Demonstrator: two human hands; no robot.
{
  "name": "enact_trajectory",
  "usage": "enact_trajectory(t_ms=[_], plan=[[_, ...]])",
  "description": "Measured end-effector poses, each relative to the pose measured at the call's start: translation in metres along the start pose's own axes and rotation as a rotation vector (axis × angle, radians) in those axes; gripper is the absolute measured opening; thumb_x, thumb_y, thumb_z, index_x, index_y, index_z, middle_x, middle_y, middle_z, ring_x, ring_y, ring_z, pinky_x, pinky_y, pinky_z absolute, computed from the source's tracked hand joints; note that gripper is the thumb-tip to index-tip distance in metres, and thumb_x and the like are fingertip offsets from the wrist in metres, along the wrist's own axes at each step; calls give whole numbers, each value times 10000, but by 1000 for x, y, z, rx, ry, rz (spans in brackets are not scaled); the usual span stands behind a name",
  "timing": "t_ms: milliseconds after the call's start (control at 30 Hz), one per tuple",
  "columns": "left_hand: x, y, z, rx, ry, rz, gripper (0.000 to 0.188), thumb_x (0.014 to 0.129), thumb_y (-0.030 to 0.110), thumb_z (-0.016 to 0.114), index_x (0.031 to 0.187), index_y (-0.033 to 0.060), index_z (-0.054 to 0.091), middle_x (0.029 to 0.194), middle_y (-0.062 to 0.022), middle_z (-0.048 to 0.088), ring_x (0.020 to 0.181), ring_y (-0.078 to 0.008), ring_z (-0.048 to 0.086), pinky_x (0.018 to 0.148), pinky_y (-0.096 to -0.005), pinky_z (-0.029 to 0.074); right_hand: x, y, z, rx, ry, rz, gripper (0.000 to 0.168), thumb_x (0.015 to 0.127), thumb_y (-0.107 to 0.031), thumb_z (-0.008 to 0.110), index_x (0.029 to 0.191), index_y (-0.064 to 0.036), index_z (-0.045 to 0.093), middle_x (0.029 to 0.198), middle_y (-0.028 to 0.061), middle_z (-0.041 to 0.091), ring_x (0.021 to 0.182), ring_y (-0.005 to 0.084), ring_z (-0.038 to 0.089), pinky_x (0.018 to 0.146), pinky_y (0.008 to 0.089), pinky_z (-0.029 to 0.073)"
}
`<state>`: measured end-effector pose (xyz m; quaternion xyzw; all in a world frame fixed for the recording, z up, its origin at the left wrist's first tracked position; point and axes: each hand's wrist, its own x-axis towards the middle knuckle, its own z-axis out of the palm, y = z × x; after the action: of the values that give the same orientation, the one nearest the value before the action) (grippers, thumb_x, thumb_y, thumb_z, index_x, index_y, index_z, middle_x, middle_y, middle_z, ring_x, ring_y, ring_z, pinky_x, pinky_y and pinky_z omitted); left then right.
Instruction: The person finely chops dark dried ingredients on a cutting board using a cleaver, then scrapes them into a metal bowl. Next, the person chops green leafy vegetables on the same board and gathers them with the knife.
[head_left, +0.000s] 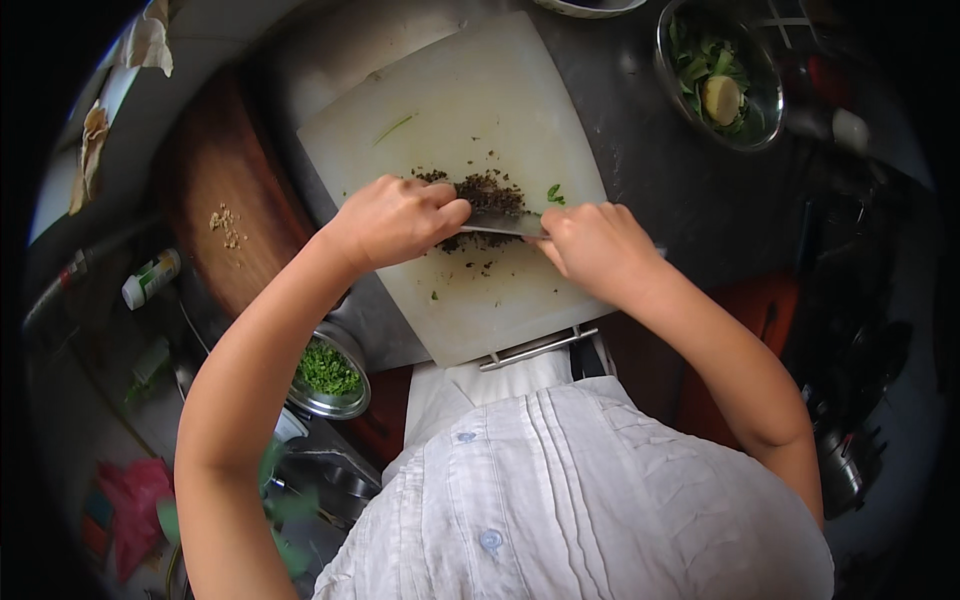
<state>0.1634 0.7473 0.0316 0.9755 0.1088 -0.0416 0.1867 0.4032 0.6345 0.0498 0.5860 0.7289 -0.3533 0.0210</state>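
Note:
A kitchen knife (502, 223) spans the gap between my two hands, over a white plastic cutting board (517, 90). My right hand (600, 244) is closed around its handle end, and the handle itself is hidden. At the other end of the blade, the curled fingers of my left hand (409, 217) grip the tip end. Dark, finely chopped bits (491, 195) lie heaped on both sides of the blade, with crumbs scattered around. A small green leaf piece (555, 195) rests near my right hand. Farther up the board lies a thin green stalk (394, 127).
Left of the board stands a wooden board (217, 165) with pale chopped bits (225, 226). A metal bowl (364, 397) of chopped greens (328, 369) sits near my left forearm. At upper right, another metal bowl (778, 112) holds leaves and a pale round piece (721, 100). A white-capped bottle (152, 277) lies far left.

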Motion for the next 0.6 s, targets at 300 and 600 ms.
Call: enact_trajectory(t_ms=[300,600], plan=[[-8,-1,9,57,16,52,165,769,161,656,794,111,501,737,-31,505,659,-208,622,514,-354,527,-10,-9,17,-20,56,44,215,873,-216,709,823,-14,652,709,177,688,662,355,706,600,438,573],[-5,-12,-2,-13,6,46,148,777,156,664,805,113,526,723,-25,526,644,-207,638,505,-361,527,0,-11,4,-12,18,19,225,879,-230,699,822,-17,655,711,174,687,654,373,697,600,464,563]])
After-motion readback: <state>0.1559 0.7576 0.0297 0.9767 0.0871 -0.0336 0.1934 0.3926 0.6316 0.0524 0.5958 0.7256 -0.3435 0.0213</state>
